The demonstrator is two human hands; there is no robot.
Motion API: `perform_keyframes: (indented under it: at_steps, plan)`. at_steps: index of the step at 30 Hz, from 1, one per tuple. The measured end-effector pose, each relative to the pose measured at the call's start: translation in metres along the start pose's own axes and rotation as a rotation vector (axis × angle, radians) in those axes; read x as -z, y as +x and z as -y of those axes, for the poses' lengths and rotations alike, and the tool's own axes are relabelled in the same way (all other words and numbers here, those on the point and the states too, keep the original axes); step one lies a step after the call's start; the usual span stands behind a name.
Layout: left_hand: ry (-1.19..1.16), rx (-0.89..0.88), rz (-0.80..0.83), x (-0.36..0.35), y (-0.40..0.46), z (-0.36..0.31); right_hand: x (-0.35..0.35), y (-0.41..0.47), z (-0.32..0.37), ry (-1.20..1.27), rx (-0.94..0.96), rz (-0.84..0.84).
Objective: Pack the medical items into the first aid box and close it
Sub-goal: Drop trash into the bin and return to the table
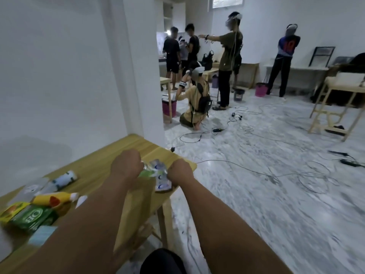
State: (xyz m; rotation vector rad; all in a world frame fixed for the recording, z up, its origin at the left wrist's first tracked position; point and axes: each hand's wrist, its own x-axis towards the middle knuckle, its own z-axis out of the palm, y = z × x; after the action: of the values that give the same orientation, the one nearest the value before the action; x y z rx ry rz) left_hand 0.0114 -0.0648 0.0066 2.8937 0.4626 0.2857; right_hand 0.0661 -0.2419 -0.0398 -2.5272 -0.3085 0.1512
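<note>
Both my hands grip a strip of clear sachets with blue and white print [160,175] over the far right corner of the wooden table [102,167]. My left hand [126,165] holds the strip's left end and my right hand [180,172] its right end. Near the left edge lie a yellow tube with a white cap [55,198], a green box [31,219], a yellow box [11,211], a white and blue bottle on its side [65,178], a clear packet [33,187] and a light blue pack [41,235]. No first aid box shows in this view.
A white wall [59,76] runs along the table's far side. To the right is marble floor with many cables [256,167]. Several people stand or kneel in the room beyond, with wooden tables, buckets and a wooden rack [333,107].
</note>
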Motion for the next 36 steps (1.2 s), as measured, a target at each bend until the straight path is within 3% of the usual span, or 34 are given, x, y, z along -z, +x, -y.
perform_keyframes:
  at_steps: [6, 10, 16, 22, 27, 36]
  plan:
    - [-0.154, -0.161, -0.061, -0.003, 0.005, -0.098, 0.067, -0.011, -0.070, 0.396, -0.155, -0.240]
    - [-0.169, -0.251, -0.052, -0.038, 0.000, -0.166, 0.089, -0.018, -0.136, 0.464, -0.280, -0.362]
    - [-0.055, -0.333, 0.128, -0.123, -0.022, -0.223, 0.060, -0.034, -0.238, 0.327, -0.446, -0.259]
    - [-0.030, -0.247, 0.334, -0.210, -0.037, -0.226, 0.010, -0.036, -0.305, 0.234, -0.606, -0.100]
    - [-0.118, -0.166, 0.446, -0.250, -0.038, -0.231, -0.009, -0.031, -0.315, 0.207, -0.662, 0.007]
    - [-0.162, -0.074, 0.564, -0.253, -0.029, -0.230, -0.008, -0.018, -0.296, 0.262, -0.576, -0.033]
